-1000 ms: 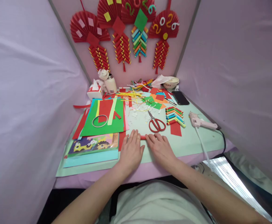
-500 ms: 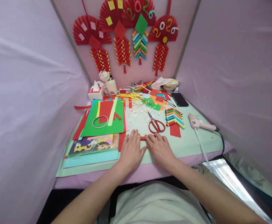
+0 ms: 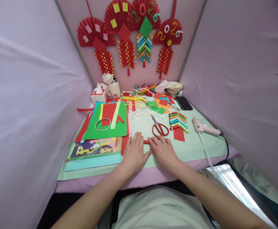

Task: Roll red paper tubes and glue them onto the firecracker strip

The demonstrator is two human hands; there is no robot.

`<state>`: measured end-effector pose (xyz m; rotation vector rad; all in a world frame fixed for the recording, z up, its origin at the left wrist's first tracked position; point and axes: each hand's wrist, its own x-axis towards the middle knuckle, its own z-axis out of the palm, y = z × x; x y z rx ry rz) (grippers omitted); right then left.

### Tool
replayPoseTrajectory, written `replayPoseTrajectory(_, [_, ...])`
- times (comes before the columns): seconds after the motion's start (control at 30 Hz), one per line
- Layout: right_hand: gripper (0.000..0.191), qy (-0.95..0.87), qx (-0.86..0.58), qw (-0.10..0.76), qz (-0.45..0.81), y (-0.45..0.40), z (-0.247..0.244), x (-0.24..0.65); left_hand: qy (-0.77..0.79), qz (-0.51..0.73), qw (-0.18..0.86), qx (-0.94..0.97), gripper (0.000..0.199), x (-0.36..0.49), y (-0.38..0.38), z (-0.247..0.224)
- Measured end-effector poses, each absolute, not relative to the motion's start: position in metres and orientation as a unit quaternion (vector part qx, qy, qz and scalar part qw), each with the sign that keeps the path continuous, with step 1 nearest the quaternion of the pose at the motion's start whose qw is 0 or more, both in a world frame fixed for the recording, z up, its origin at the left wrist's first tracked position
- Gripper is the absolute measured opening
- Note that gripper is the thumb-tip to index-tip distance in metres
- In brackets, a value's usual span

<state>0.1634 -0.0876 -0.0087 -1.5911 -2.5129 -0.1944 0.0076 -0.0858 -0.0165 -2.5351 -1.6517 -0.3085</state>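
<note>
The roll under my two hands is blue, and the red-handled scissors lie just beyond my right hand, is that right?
Not blue: the head view shows the roll under your left hand and right hand is red. The red-handled scissors do lie just beyond the right hand.

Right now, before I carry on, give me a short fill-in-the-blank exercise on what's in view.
1. The left hand and right hand touch a thin roll coloured ____.
2. The glue gun lies toward the person's ____ side of the table.
3. The number of fans hanging on the wall is ____.
4. The phone lying near the bowl is coloured ____.

Missing words: red; right; four; black.
</note>
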Motion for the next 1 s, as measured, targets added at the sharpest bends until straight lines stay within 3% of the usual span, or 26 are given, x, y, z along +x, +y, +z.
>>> replayPoseTrajectory(0.6, [0.039, -0.835, -0.539, 0.083, -0.072, -0.076, -0.01, 0.164, -0.534, -0.09, 0.041, -0.84, 0.078, 0.006, -0.07, -0.016])
replayPoseTrajectory(0.8, [0.044, -0.845, -0.523, 0.088, -0.068, -0.1, -0.008, 0.166, -0.525, -0.094, 0.043, -0.845, 0.083, -0.001, -0.098, -0.017])
replayPoseTrajectory(1.0, [0.038, -0.836, -0.539, 0.081, -0.067, -0.078, -0.009, 0.164, -0.527, -0.082, 0.038, -0.845, 0.078, 0.003, -0.072, -0.016])
